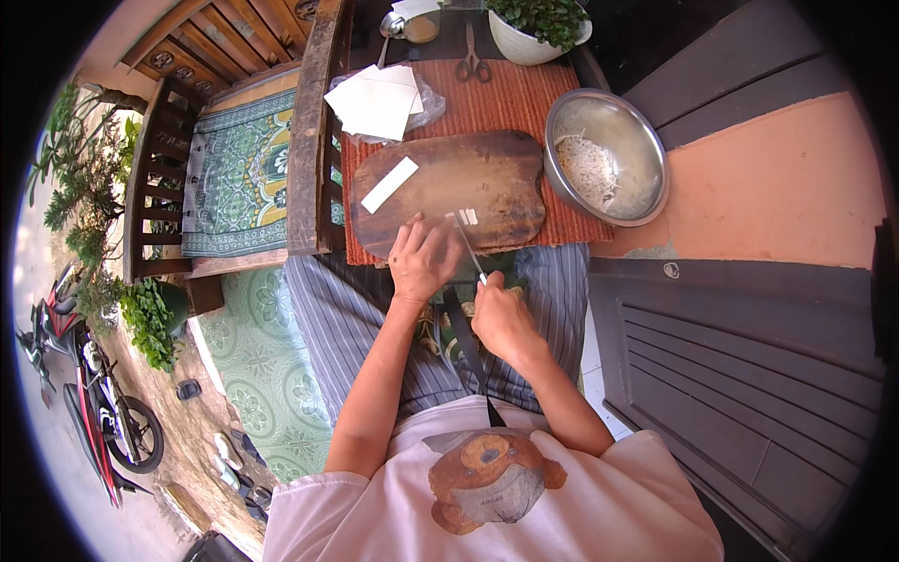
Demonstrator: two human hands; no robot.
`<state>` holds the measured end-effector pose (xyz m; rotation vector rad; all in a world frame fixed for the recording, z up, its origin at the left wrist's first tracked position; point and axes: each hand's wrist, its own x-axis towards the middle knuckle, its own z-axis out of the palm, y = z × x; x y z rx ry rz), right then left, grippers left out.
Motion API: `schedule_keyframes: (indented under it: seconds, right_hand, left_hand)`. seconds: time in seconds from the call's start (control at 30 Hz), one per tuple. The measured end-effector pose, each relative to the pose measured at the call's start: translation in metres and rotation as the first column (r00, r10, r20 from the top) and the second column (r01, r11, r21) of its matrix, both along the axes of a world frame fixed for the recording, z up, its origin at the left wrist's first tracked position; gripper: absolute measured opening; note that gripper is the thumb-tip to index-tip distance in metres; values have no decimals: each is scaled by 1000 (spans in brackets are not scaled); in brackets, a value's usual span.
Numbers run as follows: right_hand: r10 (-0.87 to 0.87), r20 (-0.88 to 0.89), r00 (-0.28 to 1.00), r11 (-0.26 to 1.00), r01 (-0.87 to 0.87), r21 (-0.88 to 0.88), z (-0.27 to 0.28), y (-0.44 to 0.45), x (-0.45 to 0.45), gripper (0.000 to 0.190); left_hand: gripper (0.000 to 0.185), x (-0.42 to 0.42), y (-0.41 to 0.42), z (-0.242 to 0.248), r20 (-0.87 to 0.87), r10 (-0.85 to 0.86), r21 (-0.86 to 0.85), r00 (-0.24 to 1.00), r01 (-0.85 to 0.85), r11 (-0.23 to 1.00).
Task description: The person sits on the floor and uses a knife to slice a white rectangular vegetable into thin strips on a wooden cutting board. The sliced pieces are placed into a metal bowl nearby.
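Observation:
My right hand [509, 317] grips the handle of a knife [472, 247], its blade resting over the near edge of a worn wooden cutting board [484, 165]. Just left of the blade, my left hand [425, 258] has its fingers bent down on the board. Those fingers are partly blurred, and whatever lies under their tips is hidden. Several short, thin white slivers [468, 216] lie right beside the blade's tip. Farther left on the board is a flat white strip [389, 185], set at a slant.
A steel bowl [650, 183] holding thin white shreds [586, 168] stands right of the board. Behind the board, white square sheets [376, 102] lie on a plastic bag. Scissors [473, 60], a spoon [393, 27] and a white planter [520, 35] are at the back. An orange woven mat [506, 91] lies underneath.

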<state>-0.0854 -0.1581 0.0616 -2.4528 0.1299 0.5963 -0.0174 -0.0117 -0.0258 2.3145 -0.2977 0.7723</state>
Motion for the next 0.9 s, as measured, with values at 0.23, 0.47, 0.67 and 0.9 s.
schedule_keyframes:
  seconds: [0.23,0.47,0.67,0.9]
  right_hand:
    - [17,39,999,1000,-17,5,-3,2,10,30]
    - [-23,54,998,1000,23,-12,-5,2,8,30]
    - [24,106,994,1000,-24,2,-11,1,3,31]
    - [27,97,995,1000,-27,3,-11,3,2,30]
  left_hand:
    - [26,0,-1,-3,-1,13,-10,1000,-13,1000]
    - [27,0,0,-2,10,13,2,1000,-13,1000]
    - [29,0,0,-2,22,7,-3,1000,-6,1000]
    - [29,1,0,-3,39,8,4,999,-8,1000]
